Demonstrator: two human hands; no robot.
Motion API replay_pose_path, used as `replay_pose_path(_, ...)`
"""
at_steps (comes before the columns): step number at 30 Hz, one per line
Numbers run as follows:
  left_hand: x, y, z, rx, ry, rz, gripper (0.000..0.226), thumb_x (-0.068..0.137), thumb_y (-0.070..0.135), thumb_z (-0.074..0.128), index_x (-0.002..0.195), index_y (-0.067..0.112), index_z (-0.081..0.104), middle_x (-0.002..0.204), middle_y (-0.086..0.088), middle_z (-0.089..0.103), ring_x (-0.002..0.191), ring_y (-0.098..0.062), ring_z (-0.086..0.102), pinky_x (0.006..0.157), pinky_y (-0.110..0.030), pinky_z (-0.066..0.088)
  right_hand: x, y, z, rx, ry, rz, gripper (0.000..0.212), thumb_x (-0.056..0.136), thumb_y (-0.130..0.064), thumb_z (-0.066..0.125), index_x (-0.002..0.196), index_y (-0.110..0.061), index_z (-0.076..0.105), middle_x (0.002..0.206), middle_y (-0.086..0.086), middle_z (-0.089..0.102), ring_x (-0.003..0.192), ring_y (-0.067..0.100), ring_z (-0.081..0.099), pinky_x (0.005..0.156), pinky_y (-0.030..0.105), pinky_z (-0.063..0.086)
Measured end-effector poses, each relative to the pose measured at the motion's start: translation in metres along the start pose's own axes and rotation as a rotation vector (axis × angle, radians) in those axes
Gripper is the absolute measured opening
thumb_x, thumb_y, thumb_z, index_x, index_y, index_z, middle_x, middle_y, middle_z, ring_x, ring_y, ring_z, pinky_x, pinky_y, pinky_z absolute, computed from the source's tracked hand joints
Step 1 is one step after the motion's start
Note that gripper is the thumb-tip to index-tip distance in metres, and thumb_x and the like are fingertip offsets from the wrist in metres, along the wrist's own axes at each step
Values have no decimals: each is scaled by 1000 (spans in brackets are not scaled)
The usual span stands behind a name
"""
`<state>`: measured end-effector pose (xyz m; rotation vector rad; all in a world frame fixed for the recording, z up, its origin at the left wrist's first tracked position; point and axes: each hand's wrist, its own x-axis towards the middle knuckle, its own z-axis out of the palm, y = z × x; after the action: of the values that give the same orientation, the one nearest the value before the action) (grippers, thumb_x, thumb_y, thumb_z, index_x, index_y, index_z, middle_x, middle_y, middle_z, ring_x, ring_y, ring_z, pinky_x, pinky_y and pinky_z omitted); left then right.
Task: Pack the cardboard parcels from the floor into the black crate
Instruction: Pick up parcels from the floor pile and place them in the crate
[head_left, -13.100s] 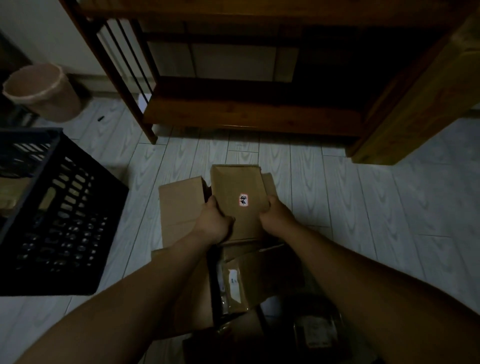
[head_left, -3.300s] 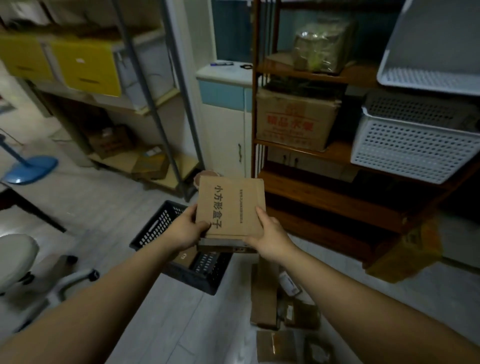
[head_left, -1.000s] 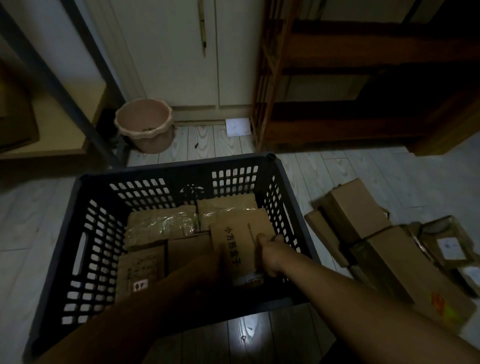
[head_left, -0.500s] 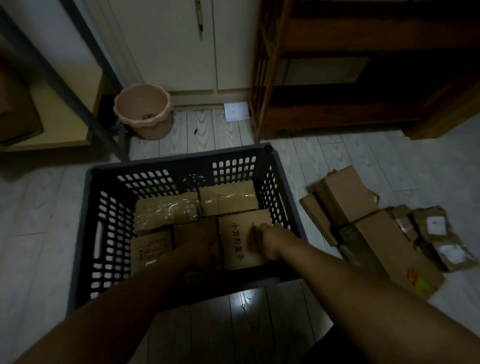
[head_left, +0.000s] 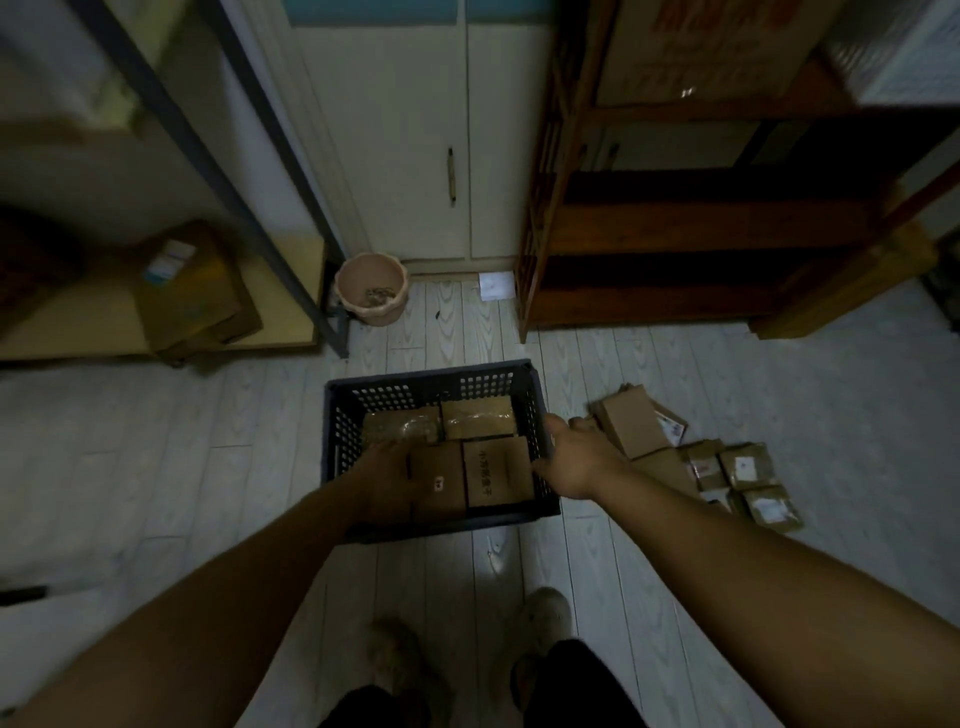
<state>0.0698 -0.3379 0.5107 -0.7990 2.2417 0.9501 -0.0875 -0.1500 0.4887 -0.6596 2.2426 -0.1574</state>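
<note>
Below me, pale plank flooring runs from a metal rack past one pink bin to a wooden shelf. My left hand lies open, empty, over the black crate, hiding part of four visible parcels. My right hand, fingers loose, hovers at its rim; about six floor parcels blur together.

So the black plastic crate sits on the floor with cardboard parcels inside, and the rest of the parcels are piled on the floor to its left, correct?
Not quite. In the head view, the loose cardboard parcels lie on the floor to the right of the black plastic crate, not its left. The crate does hold parcels.
</note>
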Motion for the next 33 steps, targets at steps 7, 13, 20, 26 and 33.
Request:
replay_pose_path(7,-92,28,-44,19,98,89,52,85,35,62,132,18,47,135,-7,45,128,-28,41,106,-46,36,-99,-2,-50,-115,152,-2,74,89,-46,50,149,-24,13,147,13,31,130,33,34,101,40,33)
replay_pose_path(13,-126,86,-44,107,127,221,79,85,45,60,148,21,18,156,-6,16,141,-26,22,111,-35,22,-196,45,-58,22,266,145,72,90,-46,49,148,-22,14,149,14,26,129,34,37,105,41,36)
replay_pose_path(20,-161,188,7,149,58,418,83,85,46,59,149,26,11,159,-3,4,145,-24,10,114,-35,15,-299,130,-80,139,436,281,76,90,-49,51,149,-23,13,151,11,24,130,32,38,99,36,39)
replay_pose_path(26,-160,288,69,195,42,451,79,85,50,58,148,32,13,159,-2,3,144,-26,9,116,-44,17,-364,239,-91,224,472,333,75,89,-49,51,150,-25,14,153,9,22,134,29,34,105,36,34)
replay_pose_path(33,-149,377,172,214,-54,444,75,90,45,53,149,24,12,158,-4,7,143,-25,15,111,-34,21,-398,365,-99,276,424,382,77,88,-50,53,150,-26,14,155,10,20,135,29,32,106,37,31)
